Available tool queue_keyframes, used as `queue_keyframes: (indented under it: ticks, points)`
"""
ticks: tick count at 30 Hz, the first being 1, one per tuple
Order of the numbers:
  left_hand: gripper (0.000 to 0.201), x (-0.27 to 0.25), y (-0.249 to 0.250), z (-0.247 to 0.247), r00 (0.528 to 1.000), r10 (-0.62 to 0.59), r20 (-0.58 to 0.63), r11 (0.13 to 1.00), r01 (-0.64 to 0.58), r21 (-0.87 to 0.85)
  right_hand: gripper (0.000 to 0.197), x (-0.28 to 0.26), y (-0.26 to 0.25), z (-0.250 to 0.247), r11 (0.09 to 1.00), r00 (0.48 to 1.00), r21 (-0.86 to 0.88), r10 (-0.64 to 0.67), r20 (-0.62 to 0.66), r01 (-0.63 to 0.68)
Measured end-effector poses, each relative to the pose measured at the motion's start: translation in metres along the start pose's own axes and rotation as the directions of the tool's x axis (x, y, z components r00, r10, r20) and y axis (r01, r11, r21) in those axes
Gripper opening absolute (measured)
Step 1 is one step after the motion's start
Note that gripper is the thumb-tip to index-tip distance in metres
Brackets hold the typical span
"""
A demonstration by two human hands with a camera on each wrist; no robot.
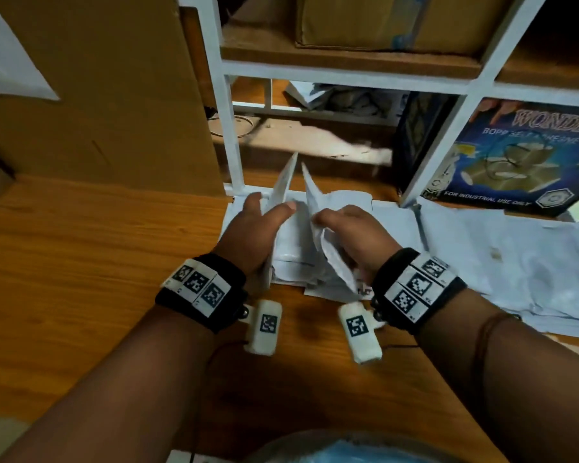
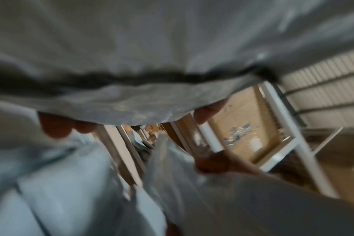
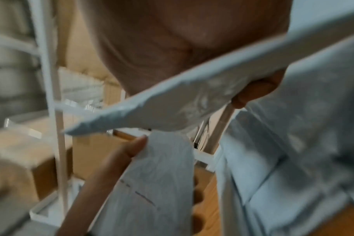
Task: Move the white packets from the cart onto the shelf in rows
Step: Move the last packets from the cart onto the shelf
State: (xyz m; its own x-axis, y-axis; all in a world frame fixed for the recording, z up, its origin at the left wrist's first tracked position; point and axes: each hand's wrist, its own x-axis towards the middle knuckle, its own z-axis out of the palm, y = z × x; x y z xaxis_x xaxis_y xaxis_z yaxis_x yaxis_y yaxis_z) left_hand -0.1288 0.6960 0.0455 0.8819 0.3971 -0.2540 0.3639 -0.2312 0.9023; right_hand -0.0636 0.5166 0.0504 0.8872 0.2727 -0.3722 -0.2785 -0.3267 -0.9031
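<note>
The wooden shelf board point(image 1: 81, 262) fills the lower and left part of the head view, and the white metal frame point(image 1: 229, 135) of the rack rises behind it in the upper middle. On the right side of the frame a spread of white packets point(image 1: 515, 262) already lies flat on the board, in front of a blue printed box point(image 1: 501, 155). In the centre lies a smaller stack of packets point(image 1: 293, 259), between the two hands. The left hand point(image 1: 248, 235) has its fingers and thumb curled around one upright packet point(image 1: 283, 185); its long axis goes nearly vertical and its free corner points up toward the rack. The right hand point(image 1: 358, 235) pinches a second packet point(image 1: 314, 198) in the same way, which leans slightly to the left with its tip also upward. I judge that the step in hand is the arranging of packets on the shelf, not the fetching from the cart, which is not in view. The next move probably calls for laying both packets down flat, edges lined up with their neighbours, so that the row stays straight.
</note>
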Motion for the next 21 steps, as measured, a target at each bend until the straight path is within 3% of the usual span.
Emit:
queue_keyframes:
  ticks: [2,5,12,15,17,19,21]
  points:
    - [0.077,0.025,-0.007,-0.013,0.998,0.016,-0.065,0.99,-0.007,0.144,0.054,0.018,-0.007,0.007,0.971,0.995,-0.239,-0.029,-0.097,0.005]
    - [0.103,0.061,-0.023,-0.021,0.988,-0.051,-0.144,0.928,0.1,0.358,0.08,0.038,-0.02,0.023,0.84,0.989,-0.542,-0.044,-0.138,-0.038]
    - [0.114,0.108,-0.053,-0.015,0.973,-0.133,-0.189,0.824,0.215,0.524,0.106,0.072,-0.009,0.054,0.675,0.986,-0.733,-0.051,-0.158,-0.083]
    - [0.102,0.113,-0.063,-0.024,0.976,-0.143,-0.166,0.794,0.214,0.569,0.097,0.071,-0.003,0.053,0.53,0.985,-0.848,-0.139,-0.105,-0.016]
    - [0.098,0.111,-0.068,-0.029,0.981,-0.131,-0.145,0.724,0.194,0.662,0.085,0.066,-0.002,0.049,0.45,0.971,-0.891,-0.234,-0.056,0.057]
    - [0.105,0.103,-0.072,-0.028,0.987,-0.111,-0.113,0.636,0.158,0.755,0.078,0.059,-0.002,0.046,0.382,0.957,-0.913,-0.287,0.031,0.144]
    - [0.111,0.095,-0.074,-0.021,0.993,-0.097,-0.073,0.582,0.115,0.805,0.076,0.051,-0.001,0.045,0.285,0.955,-0.934,-0.26,0.14,0.215]
